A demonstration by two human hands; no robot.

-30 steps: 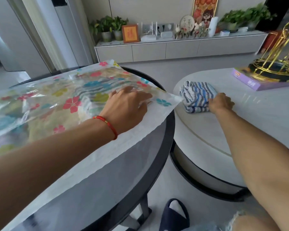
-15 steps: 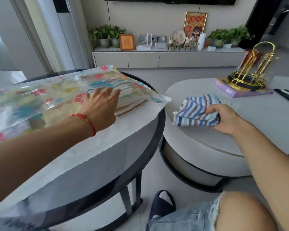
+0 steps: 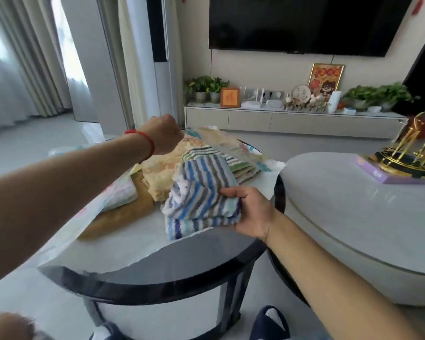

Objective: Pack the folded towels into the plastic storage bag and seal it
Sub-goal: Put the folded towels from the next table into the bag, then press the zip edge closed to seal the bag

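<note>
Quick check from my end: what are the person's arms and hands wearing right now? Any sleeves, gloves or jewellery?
Both forearms are bare, with no sleeves or gloves in view. The left hand has a thin red cord bracelet around its wrist. The right hand and its wrist carry nothing: no watch or band shows. I can make out no rings on the fingers that show.

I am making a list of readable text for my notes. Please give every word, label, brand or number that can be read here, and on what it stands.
No text here can be read with certainty.
Purple box under the gold stand: print too blurred.
Orange framed picture: one character, too blurred.
Tall gold-framed picture: red signs, unreadable.
Round plaque: marks too small.
</note>
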